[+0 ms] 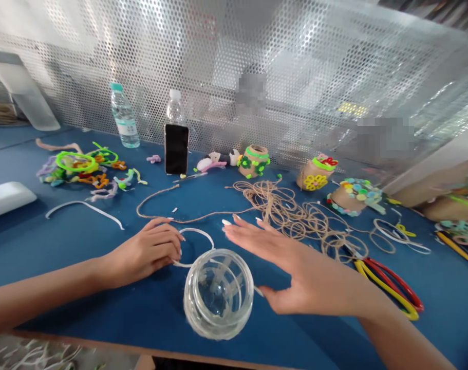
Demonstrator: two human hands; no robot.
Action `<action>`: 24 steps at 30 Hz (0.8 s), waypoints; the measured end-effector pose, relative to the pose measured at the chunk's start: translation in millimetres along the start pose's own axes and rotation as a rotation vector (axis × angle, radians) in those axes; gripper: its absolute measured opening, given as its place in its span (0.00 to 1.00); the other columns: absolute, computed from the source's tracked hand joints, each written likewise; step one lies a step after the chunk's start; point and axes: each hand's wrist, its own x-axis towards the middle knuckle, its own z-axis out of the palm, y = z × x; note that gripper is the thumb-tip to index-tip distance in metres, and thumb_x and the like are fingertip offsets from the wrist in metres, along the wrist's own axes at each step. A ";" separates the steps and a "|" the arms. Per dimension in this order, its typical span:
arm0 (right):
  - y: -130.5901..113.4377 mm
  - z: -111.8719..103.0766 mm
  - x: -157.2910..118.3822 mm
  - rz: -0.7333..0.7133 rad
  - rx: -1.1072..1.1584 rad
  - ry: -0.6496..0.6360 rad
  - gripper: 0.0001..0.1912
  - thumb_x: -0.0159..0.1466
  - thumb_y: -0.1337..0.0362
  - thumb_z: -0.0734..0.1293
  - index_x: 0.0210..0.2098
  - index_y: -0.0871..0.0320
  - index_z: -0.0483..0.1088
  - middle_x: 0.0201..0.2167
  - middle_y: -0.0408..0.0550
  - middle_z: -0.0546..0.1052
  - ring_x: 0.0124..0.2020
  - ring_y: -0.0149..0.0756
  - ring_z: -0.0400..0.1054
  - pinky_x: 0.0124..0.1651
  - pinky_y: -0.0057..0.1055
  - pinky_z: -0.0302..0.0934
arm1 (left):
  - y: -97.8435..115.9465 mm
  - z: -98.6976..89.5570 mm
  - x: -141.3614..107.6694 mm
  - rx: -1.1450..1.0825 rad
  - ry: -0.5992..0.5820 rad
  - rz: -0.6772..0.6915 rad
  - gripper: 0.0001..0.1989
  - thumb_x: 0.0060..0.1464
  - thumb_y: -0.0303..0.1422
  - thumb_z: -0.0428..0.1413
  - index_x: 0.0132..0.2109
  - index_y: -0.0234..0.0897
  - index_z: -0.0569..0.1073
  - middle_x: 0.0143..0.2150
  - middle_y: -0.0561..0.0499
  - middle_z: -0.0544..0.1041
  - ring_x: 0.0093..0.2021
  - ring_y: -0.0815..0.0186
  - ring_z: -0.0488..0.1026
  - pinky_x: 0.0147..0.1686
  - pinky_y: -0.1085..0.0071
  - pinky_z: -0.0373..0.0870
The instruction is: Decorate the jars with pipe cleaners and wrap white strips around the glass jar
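Observation:
A clear glass jar (218,295) stands near the table's front edge. Left of it, my left hand (149,252) rests on the table with its fingers curled at a white cord (199,231) that loops behind the jar. My right hand (287,262) is held just right of the jar, fingers stretched out and thumb apart, holding nothing. Behind my right hand lies a loose tangle of brown twine (272,203), and one strand of it runs left behind my hands.
Scissors with red and yellow handles (391,288) lie at the right. Decorated jars (254,162), a phone (176,149) and a water bottle (126,121) stand along the perforated metal screen (210,67). Colourful pipe-cleaner pieces (75,164) are heaped at the left.

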 end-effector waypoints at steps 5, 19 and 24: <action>-5.5 -0.4 -5.0 -0.074 -0.062 -0.002 0.31 0.57 0.60 0.73 0.59 0.40 0.65 0.68 0.38 0.52 0.69 0.47 0.43 0.68 0.55 0.41 | 14.6 -8.2 -25.3 0.025 0.000 -0.075 0.10 0.61 0.25 0.49 0.37 0.42 0.73 0.37 0.57 0.78 0.48 0.67 0.72 0.63 0.65 0.46; -5.6 10.4 -12.7 0.011 -0.034 0.172 0.06 0.64 0.61 0.66 0.34 0.50 0.77 0.63 0.41 0.63 0.69 0.46 0.45 0.67 0.57 0.47 | 81.6 -36.0 -63.2 0.159 -0.028 -0.069 0.05 0.57 0.26 0.54 0.39 0.41 0.71 0.37 0.57 0.76 0.49 0.68 0.71 0.67 0.66 0.40; -14.7 16.4 -16.2 0.067 -0.068 0.231 0.08 0.64 0.58 0.67 0.32 0.52 0.76 0.62 0.46 0.63 0.69 0.48 0.45 0.65 0.56 0.49 | 117.8 -45.3 -64.1 0.279 0.058 0.017 0.07 0.58 0.25 0.52 0.37 0.40 0.73 0.38 0.56 0.77 0.49 0.66 0.71 0.68 0.62 0.38</action>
